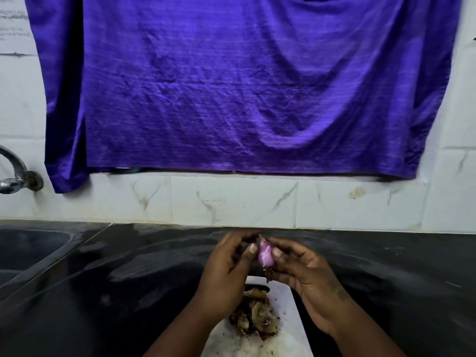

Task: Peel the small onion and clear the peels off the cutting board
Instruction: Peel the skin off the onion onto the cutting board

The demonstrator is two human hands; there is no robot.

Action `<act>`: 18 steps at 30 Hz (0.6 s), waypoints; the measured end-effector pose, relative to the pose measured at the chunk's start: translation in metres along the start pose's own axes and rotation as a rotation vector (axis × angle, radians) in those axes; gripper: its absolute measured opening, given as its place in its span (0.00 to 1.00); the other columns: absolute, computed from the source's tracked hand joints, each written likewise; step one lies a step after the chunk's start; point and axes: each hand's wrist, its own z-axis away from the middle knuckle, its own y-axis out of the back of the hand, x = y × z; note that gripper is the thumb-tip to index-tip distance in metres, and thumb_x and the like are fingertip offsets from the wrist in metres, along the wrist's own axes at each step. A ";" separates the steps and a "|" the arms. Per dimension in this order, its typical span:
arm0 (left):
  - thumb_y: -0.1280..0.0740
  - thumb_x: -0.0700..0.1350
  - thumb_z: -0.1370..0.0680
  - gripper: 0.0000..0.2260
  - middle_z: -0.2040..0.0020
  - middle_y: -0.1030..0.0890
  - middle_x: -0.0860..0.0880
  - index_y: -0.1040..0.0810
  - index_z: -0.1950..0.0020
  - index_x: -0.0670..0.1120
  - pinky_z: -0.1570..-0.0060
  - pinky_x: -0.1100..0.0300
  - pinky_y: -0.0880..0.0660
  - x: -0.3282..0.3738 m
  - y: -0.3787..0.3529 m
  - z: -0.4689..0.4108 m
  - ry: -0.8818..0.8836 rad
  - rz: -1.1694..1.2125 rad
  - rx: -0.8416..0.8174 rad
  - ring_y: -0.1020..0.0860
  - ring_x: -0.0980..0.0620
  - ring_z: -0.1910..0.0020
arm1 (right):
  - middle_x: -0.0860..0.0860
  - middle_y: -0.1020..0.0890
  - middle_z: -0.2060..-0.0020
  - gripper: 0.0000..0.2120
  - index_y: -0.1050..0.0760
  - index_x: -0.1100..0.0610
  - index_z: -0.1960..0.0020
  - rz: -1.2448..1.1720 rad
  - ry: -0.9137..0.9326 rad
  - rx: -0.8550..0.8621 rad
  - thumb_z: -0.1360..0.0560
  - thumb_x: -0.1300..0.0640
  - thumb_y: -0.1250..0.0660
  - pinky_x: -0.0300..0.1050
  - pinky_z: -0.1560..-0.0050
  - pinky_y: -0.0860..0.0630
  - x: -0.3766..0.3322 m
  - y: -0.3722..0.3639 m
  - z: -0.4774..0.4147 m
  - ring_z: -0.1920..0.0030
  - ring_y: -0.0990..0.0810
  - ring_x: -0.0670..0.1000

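Onion, small and pink, hangs above the cutting board's far end. Far left of the board sits a sink. The left hand and right hand both pinch the onion, hiding the board's far edge. Peels lie heaped on the board.

Nothing here is legible. Far above and to the left of the left hand, at the top corner, the white wall carries a few faint grey lines of print, too blurred to read.
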 end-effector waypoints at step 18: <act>0.27 0.35 0.22 0.05 0.61 0.14 0.41 0.16 0.57 0.38 0.62 0.57 0.18 -0.001 -0.006 -0.003 0.220 0.282 0.161 0.15 0.46 0.62 | 0.53 0.13 0.59 0.14 0.22 0.47 0.54 0.518 0.131 0.113 0.34 0.47 0.20 0.55 0.55 0.16 0.008 -0.013 0.004 0.57 0.14 0.56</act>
